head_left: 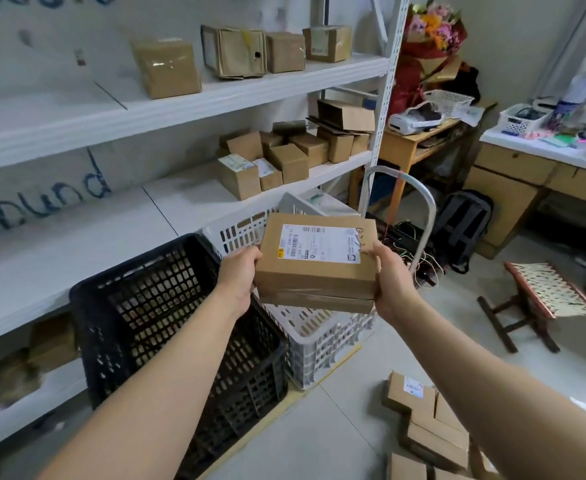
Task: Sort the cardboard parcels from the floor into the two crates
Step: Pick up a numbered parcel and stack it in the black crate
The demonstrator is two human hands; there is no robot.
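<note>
I hold a flat cardboard parcel (317, 263) with a white shipping label up in the air, above the white crate (314, 336). My left hand (237, 271) grips its left side and my right hand (392, 280) grips its right side. The black crate (166, 306) stands to the left of the white one, and its inside looks bare. Several more cardboard parcels (426, 426) lie in a heap on the floor at the lower right, partly behind my right forearm.
White shelving (180, 98) with many cardboard boxes runs along the left wall behind the crates. A metal trolley handle (419, 199) rises behind the white crate. A wooden folding stool (544, 299), a backpack (464, 223) and desks stand to the right.
</note>
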